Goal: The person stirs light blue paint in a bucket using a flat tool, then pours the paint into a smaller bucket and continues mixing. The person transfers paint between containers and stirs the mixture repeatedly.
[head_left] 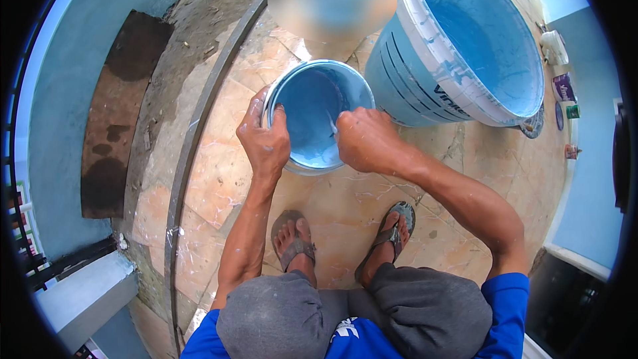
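A small bucket (312, 170) of blue paint (307, 110) stands on the tiles in front of my feet. My left hand (266, 134) grips its left rim, thumb inside and fingers around the outer wall. Over the right side of the opening, my right hand (367, 138) is closed in a fist around a thin, pale stick (333, 125) that reaches down toward the paint. What the stick's lower end looks like is hidden. Beyond, to the right, a large paint-smeared bucket (392, 73) leans toward me, with more blue paint inside.
A blurred patch (332, 0) covers the top centre. Several paint cans (563, 86) line the right wall. Along the left runs a raised edge strip (183, 193), with bare ground and a brown panel (109, 139) past it. My sandalled feet (292, 239) are close below the small bucket.
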`<control>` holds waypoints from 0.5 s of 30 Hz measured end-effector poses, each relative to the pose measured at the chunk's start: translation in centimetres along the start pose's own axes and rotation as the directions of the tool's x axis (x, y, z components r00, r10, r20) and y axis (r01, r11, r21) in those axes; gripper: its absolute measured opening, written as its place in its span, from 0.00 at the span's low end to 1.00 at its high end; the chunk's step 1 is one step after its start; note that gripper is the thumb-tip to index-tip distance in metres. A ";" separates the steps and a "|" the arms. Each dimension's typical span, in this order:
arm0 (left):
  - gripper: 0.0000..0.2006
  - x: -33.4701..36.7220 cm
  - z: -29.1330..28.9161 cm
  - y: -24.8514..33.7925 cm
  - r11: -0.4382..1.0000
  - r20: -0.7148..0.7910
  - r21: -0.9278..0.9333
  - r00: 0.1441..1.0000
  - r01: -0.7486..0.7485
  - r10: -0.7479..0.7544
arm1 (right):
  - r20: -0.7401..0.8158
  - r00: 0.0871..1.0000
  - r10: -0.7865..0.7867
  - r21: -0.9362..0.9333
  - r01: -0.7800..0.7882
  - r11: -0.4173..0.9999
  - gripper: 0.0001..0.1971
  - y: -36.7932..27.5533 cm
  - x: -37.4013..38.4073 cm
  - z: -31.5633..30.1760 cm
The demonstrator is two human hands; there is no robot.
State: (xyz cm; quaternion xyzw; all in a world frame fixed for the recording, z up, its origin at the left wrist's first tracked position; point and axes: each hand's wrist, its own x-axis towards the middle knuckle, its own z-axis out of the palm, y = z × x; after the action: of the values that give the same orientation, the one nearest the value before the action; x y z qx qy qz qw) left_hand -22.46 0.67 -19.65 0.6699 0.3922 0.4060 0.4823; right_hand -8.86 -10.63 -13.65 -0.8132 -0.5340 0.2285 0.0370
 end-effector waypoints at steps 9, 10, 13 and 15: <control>0.16 1.0 -0.5 -0.4 0.999 0.065 0.035 0.997 -0.034 0.031 | -0.287 0.958 -0.005 0.198 0.064 0.978 0.11 0.9 0.9 2.0; 0.16 1.1 -0.8 -0.4 0.998 0.062 0.050 0.998 -0.032 0.029 | -0.305 0.950 -0.065 0.082 0.095 0.992 0.10 1.1 1.0 2.0; 0.15 1.0 -0.7 -0.4 0.998 0.062 0.061 0.998 -0.024 0.020 | -0.290 0.935 -0.204 -0.195 0.151 0.969 0.06 2.3 0.5 1.8; 0.15 1.0 -0.9 -0.2 0.998 0.064 0.061 0.998 -0.021 0.017 | -0.238 0.939 -0.248 -0.249 0.188 0.950 0.04 2.1 -0.3 1.6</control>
State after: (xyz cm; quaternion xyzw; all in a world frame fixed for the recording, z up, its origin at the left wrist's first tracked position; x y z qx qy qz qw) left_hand -22.98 1.89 -19.51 0.7007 0.3826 0.3769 0.4696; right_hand -7.83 -12.09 -15.59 -0.7709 -0.6335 0.0505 0.0422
